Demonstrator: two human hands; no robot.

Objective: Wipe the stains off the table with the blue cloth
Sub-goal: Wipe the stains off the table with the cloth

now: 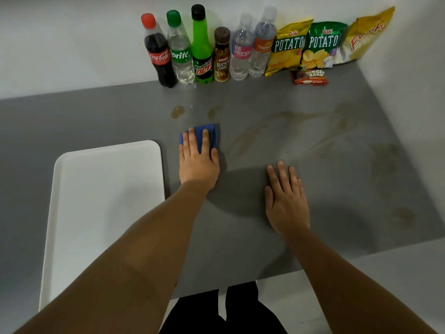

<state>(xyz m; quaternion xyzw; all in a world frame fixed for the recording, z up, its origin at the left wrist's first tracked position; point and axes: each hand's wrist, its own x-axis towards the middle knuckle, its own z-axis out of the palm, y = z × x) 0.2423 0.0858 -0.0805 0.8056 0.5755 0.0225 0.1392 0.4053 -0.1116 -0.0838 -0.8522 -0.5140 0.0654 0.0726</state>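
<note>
- The folded blue cloth point(201, 137) is half hidden under the left hand point(198, 162), which presses it flat on the grey table top point(240, 213) with straight fingers, just right of the white rectangular plastic tray point(103, 201).
- The right hand point(286, 201) lies flat on the table, fingers straight and slightly spread, holding nothing.
- Brown stains are hard to count: one clear round puddle point(177, 112) and a fainter spot point(213, 111) sit just beyond the cloth, while smeared streaks point(277, 126) and dull blotches point(385, 157) spread over the right side (their edges blur together).
- Against the wall stand six bottles: a red-capped cola bottle point(160, 51), a green-capped clear soda bottle point(180, 49), a bright green bottle point(201, 47), a small brown coffee bottle point(221, 55) and two clear water bottles point(252, 47).
- Beside them lean three snack bags point(322, 44), with one small red snack bar point(310, 77) in front.
- The tray's near end is cut off by the left forearm.
</note>
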